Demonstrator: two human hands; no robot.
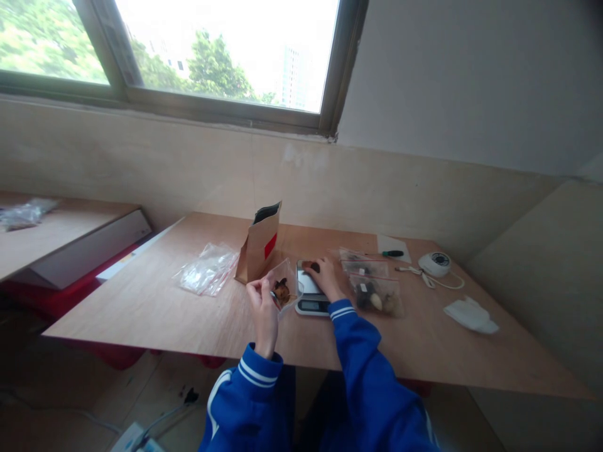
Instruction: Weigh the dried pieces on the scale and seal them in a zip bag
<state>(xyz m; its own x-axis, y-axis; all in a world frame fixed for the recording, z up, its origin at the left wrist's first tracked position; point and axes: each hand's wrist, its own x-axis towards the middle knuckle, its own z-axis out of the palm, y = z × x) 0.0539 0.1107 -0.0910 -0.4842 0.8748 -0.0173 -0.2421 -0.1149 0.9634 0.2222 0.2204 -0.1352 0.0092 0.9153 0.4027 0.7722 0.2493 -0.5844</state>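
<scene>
"Judging by the grip, what is held by the left hand (264,304)?"

"A clear plastic bag (293,282) is pinched between narrowed fingers and thumb, and dried brown pieces (281,292) can be seen inside."

"And the right hand (326,275)?"

"It is bent low over the digital scale (311,306), its fingers drawn together. A dark brown piece (315,267) is seen at the fingertips; whether it is gripped or merely touched cannot be told."

"With the scale taken as the dial's centre, where is that bag placed?"

"It is held tilted at nine o'clock, just beside the scale. At ten, a kraft paper pouch (259,248) with a red label (270,245) is stood upright; farther out at nine, clear bags (207,270) are heaped."

"And opposite?"

"Filled zip bags (377,295) are laid near three, dark and pale contents showing through. Between two and three, a green-and-black tool handle (393,253) is rested on white paper (401,242). Farther out near three, a white dome camera (436,265) is set with its cable (426,277); toward four, a crumpled white sheet (471,315) is laid."

"By what is all this borne?"

"By one wooden tabletop (188,326). Toward twelve, a window (226,59) is set in the wall (400,188)."
</scene>
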